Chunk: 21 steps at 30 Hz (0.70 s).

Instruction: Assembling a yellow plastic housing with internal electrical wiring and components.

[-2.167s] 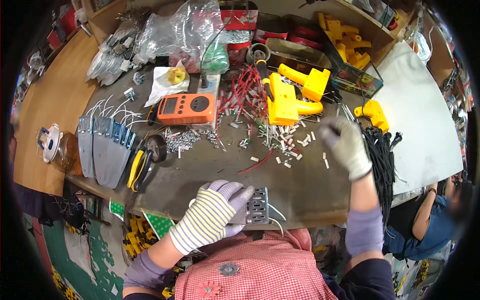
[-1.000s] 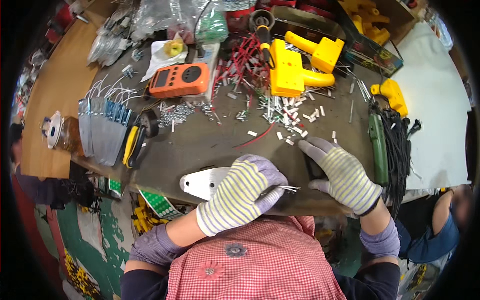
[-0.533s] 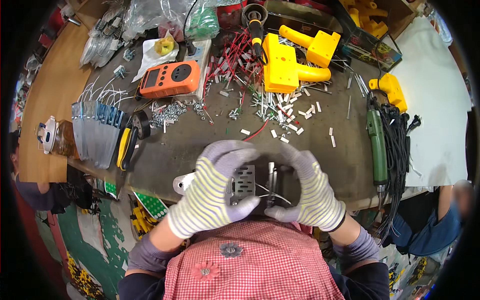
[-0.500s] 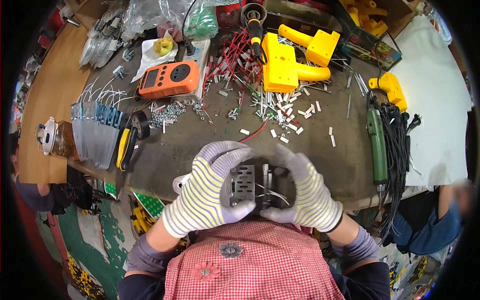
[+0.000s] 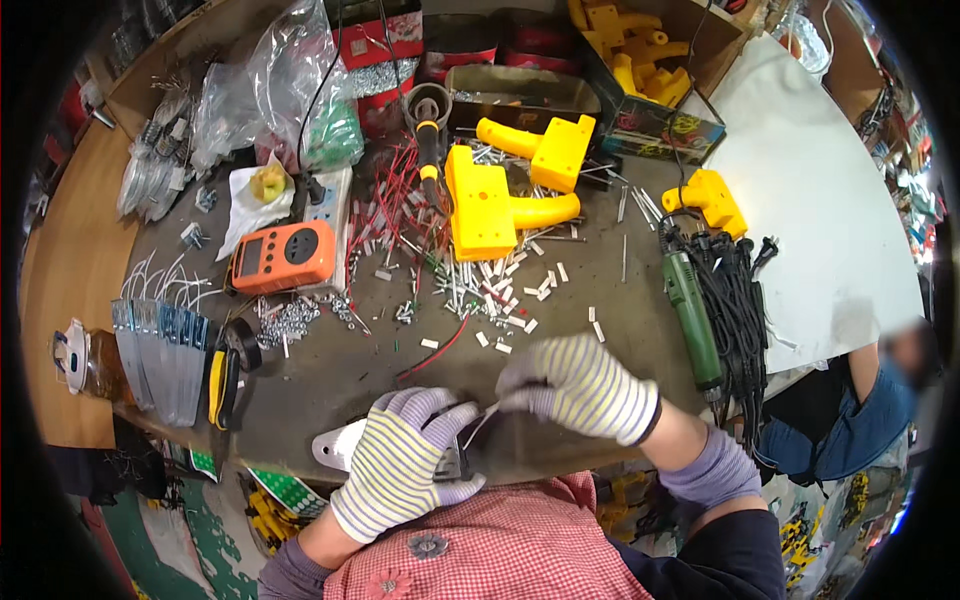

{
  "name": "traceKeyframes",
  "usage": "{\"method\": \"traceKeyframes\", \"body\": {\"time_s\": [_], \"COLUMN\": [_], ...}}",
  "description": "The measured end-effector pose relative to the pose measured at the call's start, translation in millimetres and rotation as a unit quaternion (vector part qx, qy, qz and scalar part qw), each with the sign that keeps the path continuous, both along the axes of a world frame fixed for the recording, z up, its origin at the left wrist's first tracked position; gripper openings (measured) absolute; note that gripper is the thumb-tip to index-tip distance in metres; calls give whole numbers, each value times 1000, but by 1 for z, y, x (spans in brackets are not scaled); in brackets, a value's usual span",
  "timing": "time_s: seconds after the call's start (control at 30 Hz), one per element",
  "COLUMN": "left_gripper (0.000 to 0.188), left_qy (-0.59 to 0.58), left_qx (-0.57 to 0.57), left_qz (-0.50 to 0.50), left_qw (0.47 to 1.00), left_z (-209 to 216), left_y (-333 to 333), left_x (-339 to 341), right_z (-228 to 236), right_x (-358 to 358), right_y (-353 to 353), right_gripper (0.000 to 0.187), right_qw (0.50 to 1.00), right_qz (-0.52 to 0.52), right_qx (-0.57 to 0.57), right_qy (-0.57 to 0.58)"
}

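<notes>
Cluttered work surface [image 5: 310, 380], and right at its near edge your left hand [image 5: 405, 450] is clasped round a metal plate [image 5: 338, 443], rounded end poking out leftward. Your right hand [image 5: 575, 388] pinches a white wire [image 5: 481, 425]. Plate looks light, stiff, probably slick, so hold its flat faces; wire looks thin, bendy, easily strained: take it gently.

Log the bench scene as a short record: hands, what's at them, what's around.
Left hand: gripping silver plate, partly covering it
Right hand: fingertips at white wire; grip unclear
Left side: pliers, orange meter
Beyond hands: yellow housings
Right side: green tool, black cords
Surface: dark bench
</notes>
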<state>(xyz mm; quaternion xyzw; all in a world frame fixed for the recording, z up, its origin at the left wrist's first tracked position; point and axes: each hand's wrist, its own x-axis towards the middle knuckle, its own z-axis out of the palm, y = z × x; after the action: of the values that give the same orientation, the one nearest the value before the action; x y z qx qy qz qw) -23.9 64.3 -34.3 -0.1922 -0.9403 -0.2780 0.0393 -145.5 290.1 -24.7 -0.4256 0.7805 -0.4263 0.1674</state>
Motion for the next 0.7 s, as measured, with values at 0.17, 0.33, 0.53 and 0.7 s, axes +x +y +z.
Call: {"method": "traceKeyframes", "body": {"time_s": [0.17,0.33,0.53,0.7], "left_gripper": [76,83,88,96], "left_qy": [-17,-11,21,-201], "left_qx": [20,22,151,592], "left_qz": [-12,-36,54,-19], "left_qw": [1000,999,987,780], "left_z": [3,2,14,47], "left_y": [-1,0,-19,13], "left_x": [-2,-7,2,-33], "right_z": [20,-3,22,37], "right_x": [-93,-139,-105,-45], "right_y": [-15,-25,14,18], "right_gripper": [45,66,56,39], "right_qw": [893,879,901,905], "right_qz": [-127,-148,-119,-59], "right_qx": [115,198,-17,-181], "right_qy": [417,408,417,380]}}
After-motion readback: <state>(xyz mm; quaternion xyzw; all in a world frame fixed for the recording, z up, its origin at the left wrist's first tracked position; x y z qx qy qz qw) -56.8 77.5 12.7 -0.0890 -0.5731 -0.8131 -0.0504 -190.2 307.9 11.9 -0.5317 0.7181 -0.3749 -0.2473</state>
